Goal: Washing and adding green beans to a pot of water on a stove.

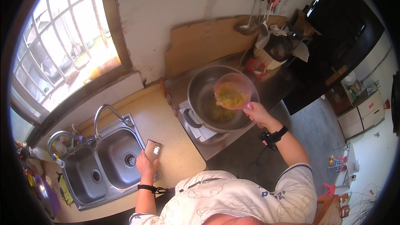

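Note:
My right hand [258, 114] grips the handle of a translucent pink plastic scoop [240, 80]. Yellow-green food in liquid [230, 95] fills part of the scoop, which is over a wide stainless-steel pan [203, 84]. More greenish food [221, 114] lies in the bottom of the pan, partly hidden by the scoop. My left hand [147, 164] holds a flat gold-coloured phone [152, 150] by its lower end, over the countertop beside the sink. The pan has a dark side handle [191, 118] facing the sink.
A double-bowl steel sink [117, 154] with two curved taps [101, 115] is at left. White paper [201, 130] lies under the pan's edge on the steel stove top [215, 148]. Cardboard [200, 42] lines the wall behind. Ladles [250, 26] hang from a rack. A red basket [257, 68] stands beyond the pan.

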Demonstrator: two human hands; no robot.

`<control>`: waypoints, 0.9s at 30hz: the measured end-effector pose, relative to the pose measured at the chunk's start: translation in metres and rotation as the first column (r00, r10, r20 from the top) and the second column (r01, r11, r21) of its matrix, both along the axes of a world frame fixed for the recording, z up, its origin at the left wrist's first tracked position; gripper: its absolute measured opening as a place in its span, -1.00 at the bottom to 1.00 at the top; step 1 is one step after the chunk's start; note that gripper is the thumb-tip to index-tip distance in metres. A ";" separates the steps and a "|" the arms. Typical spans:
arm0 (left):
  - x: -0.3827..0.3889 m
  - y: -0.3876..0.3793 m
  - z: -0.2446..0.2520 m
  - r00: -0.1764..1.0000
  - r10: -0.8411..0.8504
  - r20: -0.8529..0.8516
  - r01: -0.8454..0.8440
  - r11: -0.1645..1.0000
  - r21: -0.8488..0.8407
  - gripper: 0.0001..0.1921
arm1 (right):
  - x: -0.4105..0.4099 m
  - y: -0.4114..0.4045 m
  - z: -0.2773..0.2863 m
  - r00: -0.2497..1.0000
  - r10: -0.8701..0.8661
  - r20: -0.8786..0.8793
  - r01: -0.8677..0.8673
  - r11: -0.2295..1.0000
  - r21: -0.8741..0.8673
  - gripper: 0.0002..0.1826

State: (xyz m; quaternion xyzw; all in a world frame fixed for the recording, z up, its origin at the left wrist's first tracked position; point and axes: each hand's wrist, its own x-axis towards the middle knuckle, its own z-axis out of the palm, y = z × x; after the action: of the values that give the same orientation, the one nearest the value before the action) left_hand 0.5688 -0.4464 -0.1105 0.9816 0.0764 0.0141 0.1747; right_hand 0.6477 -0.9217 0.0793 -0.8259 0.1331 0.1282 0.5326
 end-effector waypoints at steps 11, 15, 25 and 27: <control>0.003 -0.060 0.082 0.967 -0.074 0.244 0.142 0.951 -0.276 -0.35 | -0.004 -0.001 0.018 0.918 0.328 0.222 0.068 0.420 -0.905 -0.78; -0.012 -0.095 0.106 0.938 -0.332 0.104 0.340 0.817 -0.466 -0.82 | 0.001 0.004 0.024 0.874 0.427 0.231 0.112 0.285 -0.952 -0.80; -0.048 -0.134 0.103 0.610 -0.791 0.053 0.700 0.507 -0.504 -0.71 | 0.019 -0.012 0.007 0.879 0.477 0.014 0.035 -0.035 -0.999 -0.83; -0.053 -0.136 0.102 0.625 -0.779 0.053 0.693 0.522 -0.497 -0.71 | 0.021 -0.009 -0.002 0.887 0.459 -0.054 -0.033 -0.054 -0.998 -0.81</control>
State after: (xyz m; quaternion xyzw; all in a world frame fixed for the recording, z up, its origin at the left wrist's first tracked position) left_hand 0.5163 -0.5827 -0.0080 0.8432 -0.3310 -0.1669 0.3894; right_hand 0.6689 -0.9306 0.0776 -0.9721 -0.0530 -0.0352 -0.2260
